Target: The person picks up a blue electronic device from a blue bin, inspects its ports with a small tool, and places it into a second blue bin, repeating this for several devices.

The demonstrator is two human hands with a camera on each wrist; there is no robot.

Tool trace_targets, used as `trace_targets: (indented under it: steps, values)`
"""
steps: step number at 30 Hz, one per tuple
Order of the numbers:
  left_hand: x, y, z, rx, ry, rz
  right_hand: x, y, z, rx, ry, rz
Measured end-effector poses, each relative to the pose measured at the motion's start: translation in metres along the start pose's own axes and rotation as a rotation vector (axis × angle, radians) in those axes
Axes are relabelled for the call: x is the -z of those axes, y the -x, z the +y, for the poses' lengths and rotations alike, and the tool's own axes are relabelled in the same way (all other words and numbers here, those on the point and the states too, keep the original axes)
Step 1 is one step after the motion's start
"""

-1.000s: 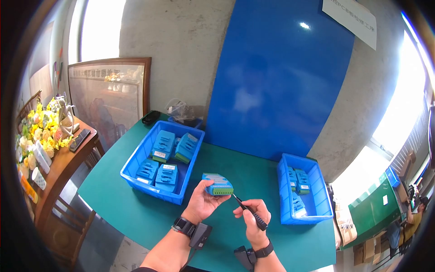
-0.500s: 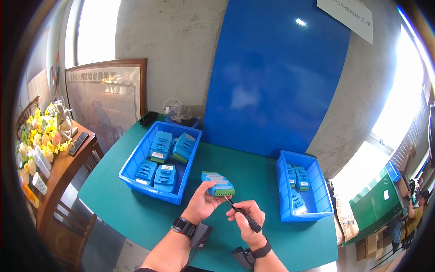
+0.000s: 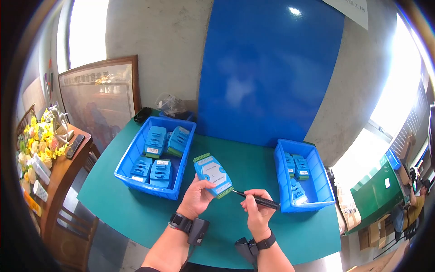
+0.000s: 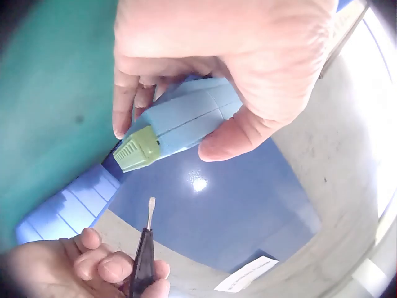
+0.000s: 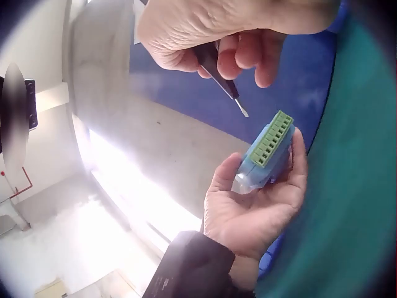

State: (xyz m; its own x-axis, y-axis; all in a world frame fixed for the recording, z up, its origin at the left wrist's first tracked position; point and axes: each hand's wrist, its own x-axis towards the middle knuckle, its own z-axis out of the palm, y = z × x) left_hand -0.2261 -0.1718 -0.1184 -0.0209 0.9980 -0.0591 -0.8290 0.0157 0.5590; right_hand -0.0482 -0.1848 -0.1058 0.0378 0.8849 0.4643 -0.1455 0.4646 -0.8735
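Note:
My left hand (image 3: 197,197) grips a blue electronic module (image 3: 213,173) by its sides, thumb on the labelled face. Green terminal blocks (image 3: 225,192) line its two ends, and the right wrist view shows a row of square openings in one terminal strip (image 5: 273,140). My right hand (image 3: 258,213) holds a black-handled flat-blade screwdriver (image 3: 263,201) between thumb and fingers. In the left wrist view the bare screwdriver blade (image 4: 151,211) points at the module's green end, with a gap between them.
A blue bin (image 3: 129,181) with several similar modules (image 3: 161,171) stands at the left of the green table (image 3: 217,240). Another blue bin (image 3: 312,206) at the right holds more modules (image 3: 300,165). A blue panel (image 3: 267,72) rises behind the table.
The module has been turned so its labelled face shows to the head camera. The screwdriver's tip has moved from the green terminal edge, and its handle now lies flatter, pointing right.

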Motion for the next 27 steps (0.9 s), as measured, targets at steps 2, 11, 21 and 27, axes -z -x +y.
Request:
trace_targets:
  steps: [2,11,21,27]
  values:
    - [0.002,-0.002,-0.001,0.014,0.008,-0.016,-0.002,0.001,0.001,-0.033,-0.037,0.013]
    - [0.004,-0.003,-0.003,-0.007,-0.055,-0.034,-0.007,0.001,0.007,-0.073,0.056,-0.172]
    - [0.001,0.001,-0.002,0.012,-0.058,-0.057,-0.001,-0.003,0.012,-0.024,0.127,0.009]
    - [0.005,-0.001,-0.003,0.022,-0.108,-0.1,-0.001,-0.005,0.012,0.04,0.256,0.044]
